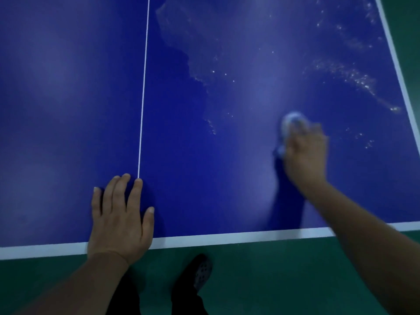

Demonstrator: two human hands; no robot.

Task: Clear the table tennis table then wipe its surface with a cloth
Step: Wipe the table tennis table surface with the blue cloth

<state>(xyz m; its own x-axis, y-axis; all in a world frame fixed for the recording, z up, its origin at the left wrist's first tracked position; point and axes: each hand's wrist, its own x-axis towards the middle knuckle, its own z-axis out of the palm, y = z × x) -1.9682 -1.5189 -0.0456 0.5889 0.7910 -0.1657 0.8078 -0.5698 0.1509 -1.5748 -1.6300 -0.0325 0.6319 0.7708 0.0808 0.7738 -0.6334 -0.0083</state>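
The blue table tennis table (204, 155) fills the view, with a white centre line and white edge bands. My right hand (305, 155) is blurred with motion and holds a pale cloth (292, 123) against the right half of the surface. Wet streaks and small bright droplets (354, 76) spread over the far right part. My left hand (120, 214) lies flat with straight fingers on the near edge, just left of the centre line.
Green floor (272, 280) runs along the near edge and past the right edge of the table. My dark shoe (200, 271) and dark trouser legs show below the near edge.
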